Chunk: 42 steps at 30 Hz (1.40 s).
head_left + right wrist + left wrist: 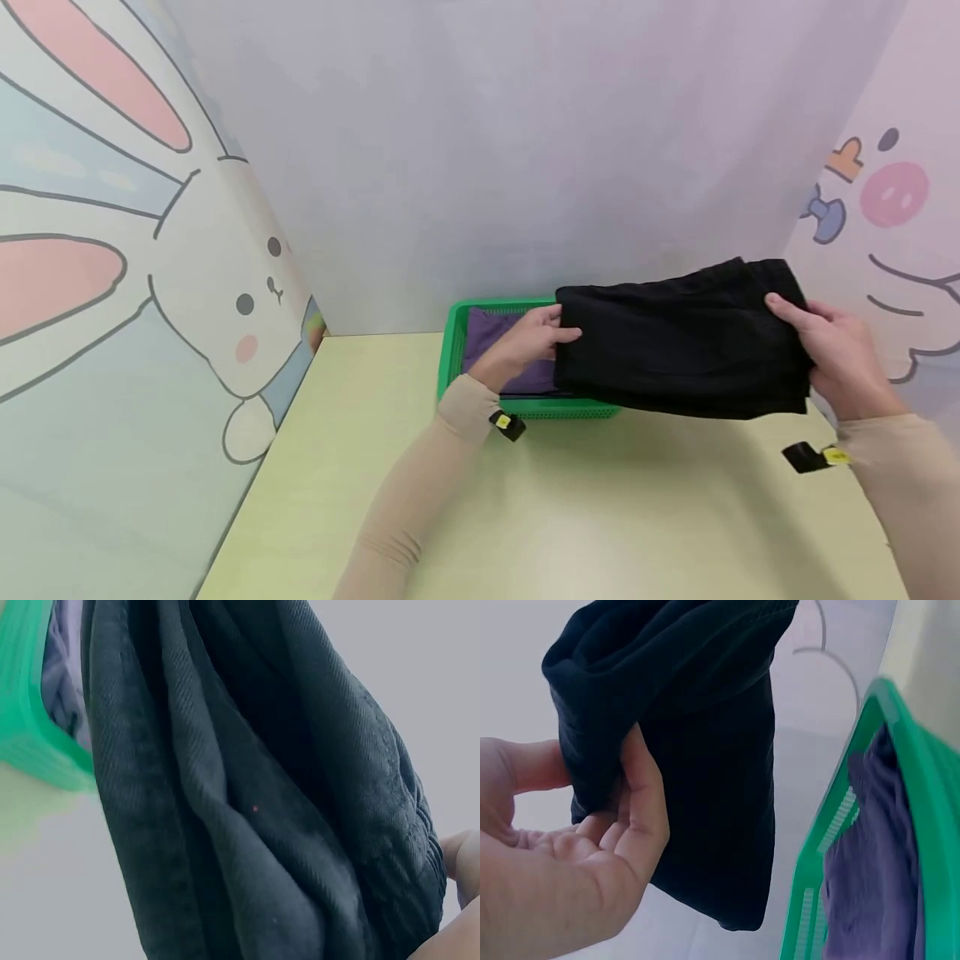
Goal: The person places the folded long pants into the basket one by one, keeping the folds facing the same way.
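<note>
A folded black garment (pixel 682 342), twill-like with several layers at its edge, is held up between both hands, its right part over the table. My left hand (pixel 532 337) pinches its left edge; in the left wrist view the thumb lies on one side of the folded cloth (pixel 705 772) and the fingers on the other. At the right end my right hand (pixel 843 346) grips the garment, thumb on the near face and fingers behind. Mostly hidden behind the cloth in the right wrist view, that hand (pixel 465 877) shows only at the edge. Below the left hand lies purple cloth (pixel 483 333) in a green basket (pixel 453 333).
The basket stands at the back of the pale yellow table (pixel 360 417), close to the grey back wall (pixel 450 167). A rabbit-print panel (pixel 202 275) rises on the left, and another cartoon panel (pixel 892 275) on the right.
</note>
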{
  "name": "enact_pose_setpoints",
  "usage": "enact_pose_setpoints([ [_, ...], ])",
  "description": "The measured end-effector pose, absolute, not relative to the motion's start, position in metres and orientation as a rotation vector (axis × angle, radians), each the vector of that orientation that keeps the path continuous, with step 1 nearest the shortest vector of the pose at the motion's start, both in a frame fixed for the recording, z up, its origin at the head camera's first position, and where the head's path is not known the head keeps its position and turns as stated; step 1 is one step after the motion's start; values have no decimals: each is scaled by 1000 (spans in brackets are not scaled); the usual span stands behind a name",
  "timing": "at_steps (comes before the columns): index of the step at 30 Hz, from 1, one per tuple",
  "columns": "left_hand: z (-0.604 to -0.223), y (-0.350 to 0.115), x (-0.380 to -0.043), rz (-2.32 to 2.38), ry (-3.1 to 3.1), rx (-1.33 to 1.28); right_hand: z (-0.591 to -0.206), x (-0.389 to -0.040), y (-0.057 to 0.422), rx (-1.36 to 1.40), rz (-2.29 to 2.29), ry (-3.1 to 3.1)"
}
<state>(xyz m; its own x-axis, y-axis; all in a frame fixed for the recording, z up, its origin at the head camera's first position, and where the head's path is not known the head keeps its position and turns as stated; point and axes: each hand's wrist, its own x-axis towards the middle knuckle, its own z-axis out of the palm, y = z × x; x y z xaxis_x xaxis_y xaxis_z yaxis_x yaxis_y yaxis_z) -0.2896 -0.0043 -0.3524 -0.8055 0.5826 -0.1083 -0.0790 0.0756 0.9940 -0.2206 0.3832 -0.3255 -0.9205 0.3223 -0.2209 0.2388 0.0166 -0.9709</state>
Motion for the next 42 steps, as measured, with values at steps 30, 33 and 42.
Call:
enact_pose_setpoints([
  [30, -365, -129, -306, 1865, 2136, 353, -381, -309, 252, -297, 2041, -2437],
  [33, -373, -135, -305, 1860, 2159, 331, -391, -314, 246, -293, 2050, -2458],
  [42, -402, -146, -297, 1765, 2233, 192, -423, -310, 240, -301, 1869, -2586],
])
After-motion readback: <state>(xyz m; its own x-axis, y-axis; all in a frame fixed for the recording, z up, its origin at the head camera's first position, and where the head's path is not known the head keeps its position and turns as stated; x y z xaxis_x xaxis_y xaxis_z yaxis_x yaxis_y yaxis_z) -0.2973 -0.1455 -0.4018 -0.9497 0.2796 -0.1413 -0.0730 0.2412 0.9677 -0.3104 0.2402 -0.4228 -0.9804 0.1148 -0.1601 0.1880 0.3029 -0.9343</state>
